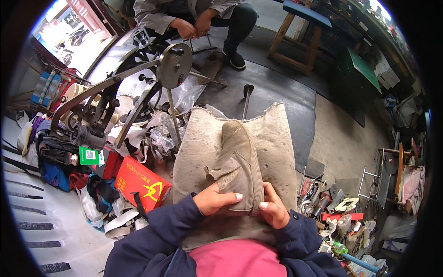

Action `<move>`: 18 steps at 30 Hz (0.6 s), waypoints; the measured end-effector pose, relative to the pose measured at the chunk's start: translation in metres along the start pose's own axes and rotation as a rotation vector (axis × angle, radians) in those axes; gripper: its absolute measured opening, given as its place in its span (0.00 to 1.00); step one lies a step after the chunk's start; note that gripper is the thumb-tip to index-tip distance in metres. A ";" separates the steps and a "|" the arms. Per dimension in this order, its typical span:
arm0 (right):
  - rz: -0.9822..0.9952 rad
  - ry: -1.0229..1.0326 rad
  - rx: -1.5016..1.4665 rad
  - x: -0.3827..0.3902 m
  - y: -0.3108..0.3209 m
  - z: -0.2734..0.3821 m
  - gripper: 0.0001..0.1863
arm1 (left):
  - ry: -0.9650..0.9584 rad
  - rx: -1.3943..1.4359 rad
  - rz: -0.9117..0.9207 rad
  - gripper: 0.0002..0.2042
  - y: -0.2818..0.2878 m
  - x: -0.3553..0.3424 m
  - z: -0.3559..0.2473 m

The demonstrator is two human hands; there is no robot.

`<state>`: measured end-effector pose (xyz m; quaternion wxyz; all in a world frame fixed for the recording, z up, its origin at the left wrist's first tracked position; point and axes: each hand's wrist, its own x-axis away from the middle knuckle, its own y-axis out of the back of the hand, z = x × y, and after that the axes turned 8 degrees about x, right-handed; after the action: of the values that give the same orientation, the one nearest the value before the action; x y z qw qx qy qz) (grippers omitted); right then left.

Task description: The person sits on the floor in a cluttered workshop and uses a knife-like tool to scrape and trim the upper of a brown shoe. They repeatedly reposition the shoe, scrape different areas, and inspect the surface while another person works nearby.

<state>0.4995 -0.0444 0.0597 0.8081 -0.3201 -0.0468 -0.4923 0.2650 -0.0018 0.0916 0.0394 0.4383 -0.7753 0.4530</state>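
Observation:
On a stained beige cloth (186,157) over my lap lies a taupe fabric shoe (239,161), its narrower end pointing away from me. My left hand (217,199) is closed on the shoe's near end from the left, thumb pressed on its side. My right hand (272,207) grips the same end from the right, fingers curled along its edge. The undersides of both grips are hidden behind the shoe. Just beyond the cloth stands a metal post (247,99) with a dark top.
A black hand-cranked sewing machine (174,65) stands left, amid piled bags and a red box (140,184). Across from me another person (194,25) crouches or sits, hands together. A wooden stool (308,18) stands behind right. Heaped tools (326,201) and a metal rack (378,180) lie at right.

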 end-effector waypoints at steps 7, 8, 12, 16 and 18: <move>-0.161 0.042 0.519 0.023 -0.001 0.029 0.27 | -0.061 -0.036 0.039 0.32 0.008 0.000 0.010; -0.211 0.082 0.560 0.023 0.001 0.032 0.25 | -0.043 -0.032 0.044 0.32 0.008 -0.002 0.011; -0.353 -0.048 0.526 0.026 0.011 0.039 0.16 | -0.008 -0.015 -0.013 0.32 0.004 -0.004 0.009; -0.258 -0.034 0.452 0.026 0.010 0.029 0.15 | 0.037 0.021 -0.055 0.31 -0.006 -0.005 -0.003; -0.272 0.067 0.263 0.022 0.011 0.026 0.15 | 0.016 -0.001 -0.016 0.30 -0.009 -0.009 -0.016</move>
<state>0.5259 -0.0430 0.0840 0.7700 -0.1860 -0.1267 -0.5970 0.2718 0.0142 0.1030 0.0497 0.4410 -0.7716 0.4557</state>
